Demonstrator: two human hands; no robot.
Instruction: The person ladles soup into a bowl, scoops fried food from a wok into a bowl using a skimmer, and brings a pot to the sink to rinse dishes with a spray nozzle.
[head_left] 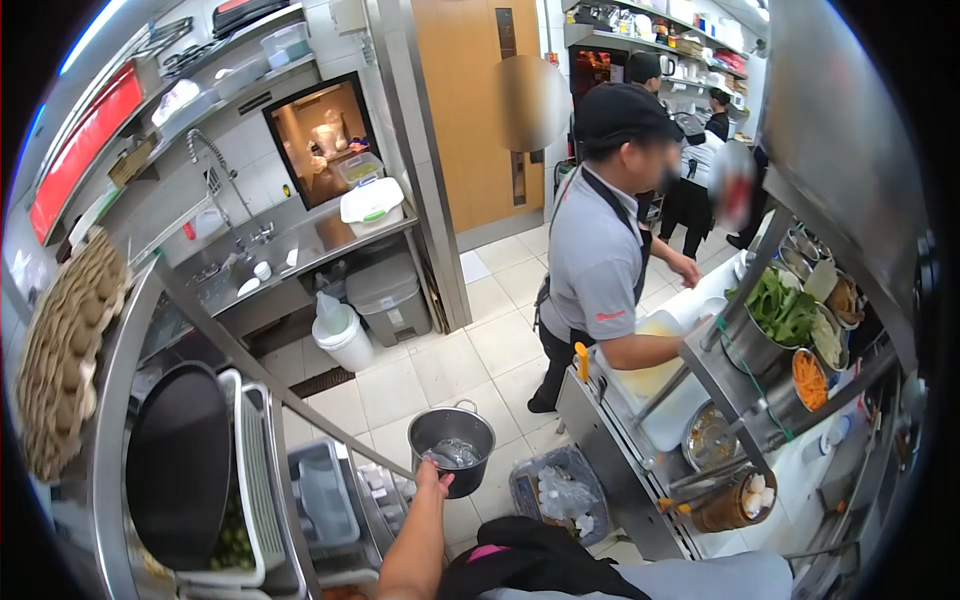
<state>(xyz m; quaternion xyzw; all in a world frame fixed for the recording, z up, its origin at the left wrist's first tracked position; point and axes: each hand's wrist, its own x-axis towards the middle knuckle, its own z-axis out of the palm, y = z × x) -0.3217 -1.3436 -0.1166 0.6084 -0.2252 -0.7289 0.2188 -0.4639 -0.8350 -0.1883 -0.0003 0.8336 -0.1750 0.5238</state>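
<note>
My left hand (434,478) is closed on the near side of a dark metal pot (420,440), held out over the tiled floor. Something clear and shiny, perhaps water, lies in the bottom of the pot. A small loop handle stands at its far rim; whether my fingers hold a second handle is hidden. To the right of the pot, lower down, is a bin (595,500) lined with a clear bag and holding crumpled plastic. My right hand is out of view; only a grey sleeve (690,580) and black apron (530,560) show on that side.
A co-worker (595,220) stands at the counter on the right, beside vegetable containers (755,335). On the left is a rack (165,290) with egg trays (70,360) and a black pan lid (180,460). A sink (240,270), white bucket (345,340) and grey bin (390,300) stand behind.
</note>
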